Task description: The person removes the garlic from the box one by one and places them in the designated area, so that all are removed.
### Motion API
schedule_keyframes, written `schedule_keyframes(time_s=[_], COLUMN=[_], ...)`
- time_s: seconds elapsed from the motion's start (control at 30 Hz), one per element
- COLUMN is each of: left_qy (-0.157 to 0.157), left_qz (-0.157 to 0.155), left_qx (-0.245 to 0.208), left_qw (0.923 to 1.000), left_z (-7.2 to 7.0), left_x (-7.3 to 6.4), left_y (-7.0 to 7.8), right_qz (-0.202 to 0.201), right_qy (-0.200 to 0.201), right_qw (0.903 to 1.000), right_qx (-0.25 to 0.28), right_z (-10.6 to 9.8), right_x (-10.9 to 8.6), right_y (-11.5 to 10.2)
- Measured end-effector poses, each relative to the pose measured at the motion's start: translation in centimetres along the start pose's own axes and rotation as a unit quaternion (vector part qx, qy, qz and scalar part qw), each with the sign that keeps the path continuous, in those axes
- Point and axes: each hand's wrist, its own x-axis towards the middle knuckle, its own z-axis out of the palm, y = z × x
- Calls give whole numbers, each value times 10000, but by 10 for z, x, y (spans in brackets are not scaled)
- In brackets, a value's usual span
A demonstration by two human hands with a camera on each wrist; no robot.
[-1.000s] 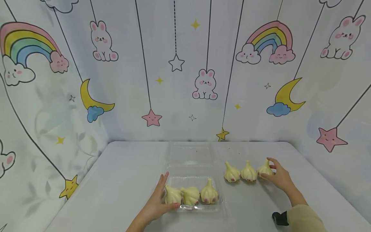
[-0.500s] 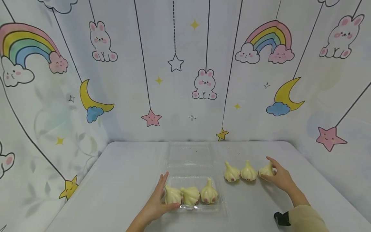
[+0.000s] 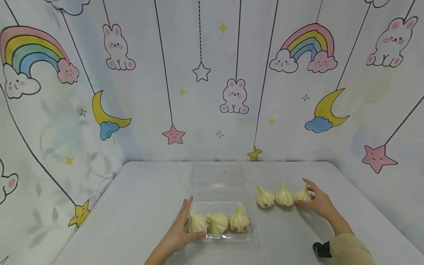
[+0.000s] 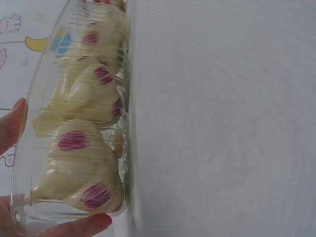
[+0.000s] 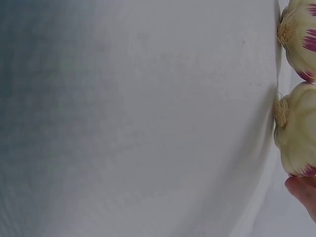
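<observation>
In the head view my left hand (image 3: pixel 179 232) grips the left side of a clear plastic clamshell container (image 3: pixel 228 237), its thumb along the front wall. Three pale garlic bulbs (image 3: pixel 218 223) with purple patches sit in a row inside; the left wrist view shows them through the container wall (image 4: pixel 29 98). My right hand (image 3: pixel 321 204) holds another garlic bulb (image 3: pixel 301 195) on the table, thumb in front and fingers behind. In the right wrist view a fingertip (image 5: pixel 298 190) touches that bulb's (image 5: pixel 298 128) side, its rootlets showing.
Two more garlic bulbs (image 3: pixel 265 197) stand in line left of the held one, right of the container. The container's lid (image 3: pixel 216 176) lies folded back. White cloth (image 3: pixel 149 198) covers the table, and a cartoon-printed curtain (image 3: pixel 142 110) encloses it on the sides and back.
The right hand and its garlic bulb have shifted very slightly, the bulb moving a touch right and back toward its neighbour. The left hand and container stay put.
</observation>
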Motion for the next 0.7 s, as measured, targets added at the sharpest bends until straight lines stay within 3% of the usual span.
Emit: schedule_keyframes(time_s=[0.3,0.7], left_qy=[-37,-25], left_qz=[-6,3], left_qx=[-30,-37], left_qw=[10000,10000], left_z=[0,0], left_x=[-1,-2], left_y=[0,1], right_qz=[-51,-261], right_qy=[-39,304], right_qw=[9999,9980], right_qx=[-127,-486], right_z=[-4,-10], right_x=[-3,-7], right_y=[2,9])
